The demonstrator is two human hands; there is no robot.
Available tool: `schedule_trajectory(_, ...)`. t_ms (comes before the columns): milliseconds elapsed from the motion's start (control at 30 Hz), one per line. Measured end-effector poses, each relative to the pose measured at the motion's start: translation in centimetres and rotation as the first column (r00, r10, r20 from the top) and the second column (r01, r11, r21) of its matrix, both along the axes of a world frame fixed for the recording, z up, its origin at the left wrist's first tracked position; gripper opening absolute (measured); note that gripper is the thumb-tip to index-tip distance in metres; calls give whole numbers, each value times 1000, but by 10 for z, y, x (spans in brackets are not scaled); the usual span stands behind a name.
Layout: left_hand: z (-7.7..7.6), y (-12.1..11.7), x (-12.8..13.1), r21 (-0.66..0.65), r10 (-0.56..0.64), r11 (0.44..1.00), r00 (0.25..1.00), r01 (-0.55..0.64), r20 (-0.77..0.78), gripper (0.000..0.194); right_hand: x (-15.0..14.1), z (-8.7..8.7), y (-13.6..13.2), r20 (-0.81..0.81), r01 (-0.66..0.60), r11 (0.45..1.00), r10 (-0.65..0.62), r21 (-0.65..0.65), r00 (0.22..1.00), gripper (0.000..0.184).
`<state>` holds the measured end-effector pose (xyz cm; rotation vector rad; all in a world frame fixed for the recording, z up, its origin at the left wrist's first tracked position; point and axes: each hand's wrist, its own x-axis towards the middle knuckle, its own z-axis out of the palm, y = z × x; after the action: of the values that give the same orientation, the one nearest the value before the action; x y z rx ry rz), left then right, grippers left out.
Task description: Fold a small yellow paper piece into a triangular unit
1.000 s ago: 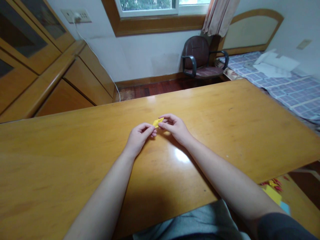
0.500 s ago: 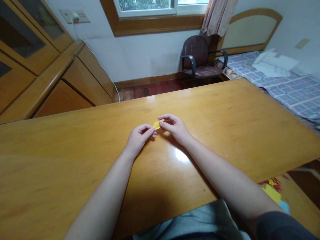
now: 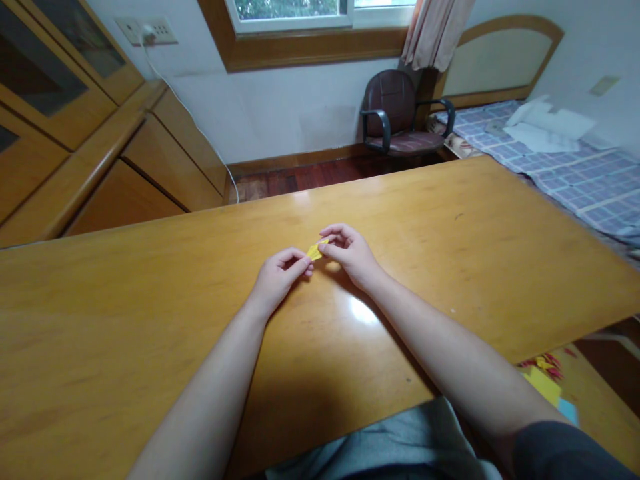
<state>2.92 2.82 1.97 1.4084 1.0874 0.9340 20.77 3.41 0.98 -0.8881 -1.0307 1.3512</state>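
A small piece of folded yellow paper [image 3: 315, 252] is held between my two hands, just above the wooden table [image 3: 200, 267]. My left hand [image 3: 281, 274] pinches its left end between thumb and fingers. The thumb and fingers of my right hand [image 3: 349, 252] close on its right end, with the other fingers curled behind. Creases show on the paper, but its exact shape is partly covered by my fingertips.
At the lower right, below the table's edge, lie yellow paper sheets [image 3: 543, 385] and a light blue sheet [image 3: 568, 411]. Beyond the table stand a brown armchair [image 3: 393, 110], a bed [image 3: 565, 160] with a checked cover, and a wooden cabinet [image 3: 175, 157].
My right hand's fingers have lifted slightly away from the paper's top edge, while the thumb stays on it. My left hand looks nearly unmoved.
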Motion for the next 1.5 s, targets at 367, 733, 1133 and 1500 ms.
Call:
schedule_trajectory(367, 2, 0, 1, 18, 52, 998, 998, -52, 27, 23, -2, -1, 1, -77, -72, 997, 71, -13, 995, 34)
schedule_trajectory(733, 2, -1, 2, -13, 13, 1000, 1000, -13, 5, 26, -3, 1, -2, -12, -87, 996, 87, -7, 996, 42)
schedule_trajectory(1133, 0, 0, 0, -48, 22, 999, 999, -20, 48, 28, -2, 1, -1, -30, -75, 997, 74, -28, 997, 44)
schedule_trajectory(1500, 3, -1, 2, -27, 52, 998, 999, -52, 1, 30, -4, 5, -5, -1, -46, 999, 46, 16, 999, 39)
